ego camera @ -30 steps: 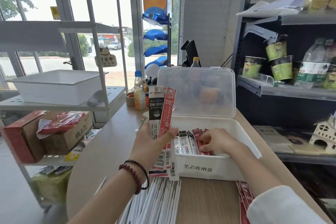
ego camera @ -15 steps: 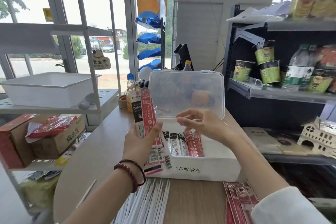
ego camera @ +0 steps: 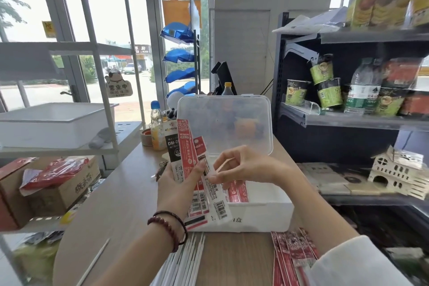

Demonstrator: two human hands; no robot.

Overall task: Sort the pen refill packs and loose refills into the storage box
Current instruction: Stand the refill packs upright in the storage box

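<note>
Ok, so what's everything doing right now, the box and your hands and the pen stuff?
storage box: open, lid standing up.
left hand: holds a fan of packs upright.
right hand: pinches the rightmost pack.
packs in box: lying inside.
loose refills: lying on the table, outside the box.
red packs: on the table, outside too.

two hands [ego camera: 178, 186] [ego camera: 246, 167], one storage box [ego camera: 262, 216], two bracelets [ego camera: 169, 227]

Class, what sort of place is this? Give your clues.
Probably a small shop: instant noodle cups and a water bottle on a metal shelf, an open-for-business sign at the glass door.
</note>
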